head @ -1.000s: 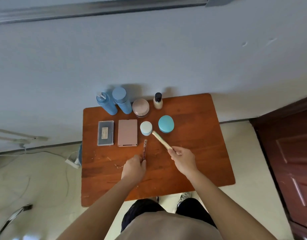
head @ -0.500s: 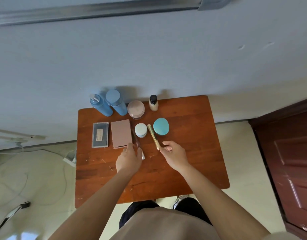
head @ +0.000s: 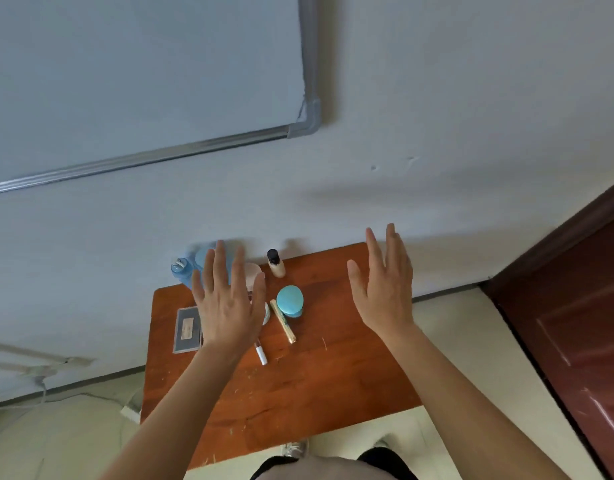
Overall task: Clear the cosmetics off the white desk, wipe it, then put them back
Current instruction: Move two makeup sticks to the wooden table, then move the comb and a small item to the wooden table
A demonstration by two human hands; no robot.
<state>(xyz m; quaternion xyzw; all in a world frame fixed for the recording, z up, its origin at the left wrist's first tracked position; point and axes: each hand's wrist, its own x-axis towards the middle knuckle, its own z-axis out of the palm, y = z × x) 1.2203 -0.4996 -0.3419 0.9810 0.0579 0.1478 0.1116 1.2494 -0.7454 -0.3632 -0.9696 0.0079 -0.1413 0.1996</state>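
The cosmetics lie on a reddish-brown wooden desk (head: 309,393). My left hand (head: 226,303) is raised above them, fingers spread and straight, holding nothing. It hides the pink palette, a small jar and part of the pink round jar (head: 253,273). My right hand (head: 385,289) is also raised with straight fingers, over the desk's right part. Free on the desk are the gold tube (head: 283,321), a thin white-tipped pen (head: 260,352), the teal round jar (head: 290,301), a small black-capped bottle (head: 276,263), the grey palette (head: 187,330) and blue bottles (head: 182,270).
A whiteboard (head: 143,71) hangs on the wall above the desk. A dark red door (head: 582,323) stands at the right. A cable and white power strip (head: 130,408) lie on the floor left of the desk. My shoes (head: 295,448) show below the desk's near edge.
Both hands have let go of the pen and the gold tube and lifted up with fingers spread. The camera has tilted upward, showing the whiteboard.
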